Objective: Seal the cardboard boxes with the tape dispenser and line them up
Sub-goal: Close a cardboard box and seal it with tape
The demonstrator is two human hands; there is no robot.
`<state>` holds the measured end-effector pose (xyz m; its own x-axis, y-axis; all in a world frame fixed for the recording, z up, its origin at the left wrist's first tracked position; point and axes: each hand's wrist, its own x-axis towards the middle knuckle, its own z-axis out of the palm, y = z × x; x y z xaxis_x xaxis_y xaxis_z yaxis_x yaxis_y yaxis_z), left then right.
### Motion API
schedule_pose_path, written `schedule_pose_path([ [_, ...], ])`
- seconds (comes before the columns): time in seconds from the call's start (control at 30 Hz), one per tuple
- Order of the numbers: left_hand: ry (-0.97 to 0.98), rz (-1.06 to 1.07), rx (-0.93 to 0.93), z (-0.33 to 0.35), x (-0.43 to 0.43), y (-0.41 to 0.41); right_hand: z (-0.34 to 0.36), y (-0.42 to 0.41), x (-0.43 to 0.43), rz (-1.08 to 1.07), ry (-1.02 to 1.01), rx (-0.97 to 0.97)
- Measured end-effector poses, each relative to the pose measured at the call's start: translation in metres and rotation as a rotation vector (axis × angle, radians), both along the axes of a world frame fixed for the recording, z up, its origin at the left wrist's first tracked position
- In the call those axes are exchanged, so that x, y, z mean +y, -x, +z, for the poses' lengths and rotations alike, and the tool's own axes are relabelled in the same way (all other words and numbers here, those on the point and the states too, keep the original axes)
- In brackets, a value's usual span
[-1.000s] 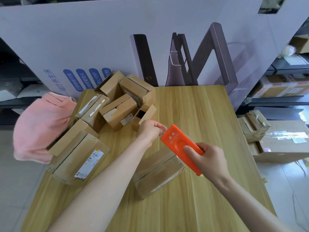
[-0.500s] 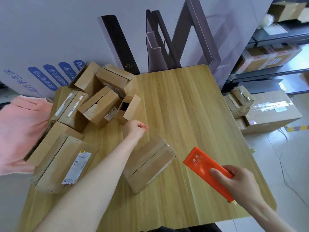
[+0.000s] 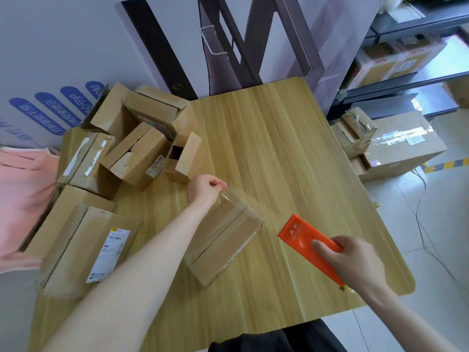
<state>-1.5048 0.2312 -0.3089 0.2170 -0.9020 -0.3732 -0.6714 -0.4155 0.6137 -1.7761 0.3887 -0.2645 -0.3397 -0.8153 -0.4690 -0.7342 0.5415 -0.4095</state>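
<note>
Left hand: the left hand [image 3: 206,189] is over the far left corner of the box, fingers curled in, thumb against forefinger, pinching the end of the tape.
Right hand: the right hand [image 3: 355,262] is wrapped around the near end of the tape dispenser, thumb lying flat on its top face.
Tape dispenser: the tape dispenser [image 3: 303,236] is orange and flat, held just above the surface to the right of the box, with its toothed edge pointing toward the box.
Tape: the tape [image 3: 253,205] is a clear strip stretched from the left hand to the dispenser, passing over the far right corner of the box.
Box: the box [image 3: 225,240] lies slantwise in the middle of the near half of the surface, flaps closed, with clear tape along its top seam.
Other boxes: a pile of boxes [image 3: 142,153] crowds the far left corner, some with flaps open. A large labelled box [image 3: 86,247] lies at the left edge, nearer the person.
Surface: the surface [image 3: 291,153] is pale wood, bare across its right half.
Surroundings: a pink cloth [image 3: 22,194] hangs off to the left, taped cartons [image 3: 401,146] sit on the floor to the right, and a printed white board [image 3: 63,47] stands behind.
</note>
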Motion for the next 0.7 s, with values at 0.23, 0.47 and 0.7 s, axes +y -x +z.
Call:
schedule_pose_path([
  [0.23,-0.03,0.02,0.026,-0.015,0.004,0.004,-0.015,-0.008,-0.005,-0.014,-0.053,0.03],
  [0.47,-0.093,0.059,0.088,-0.034,0.018,0.009,-0.03,-0.033,-0.026,0.038,-0.1,0.105],
  [0.7,0.106,0.074,0.105,-0.036,0.045,-0.001,-0.03,-0.036,-0.048,0.11,-0.087,0.183],
])
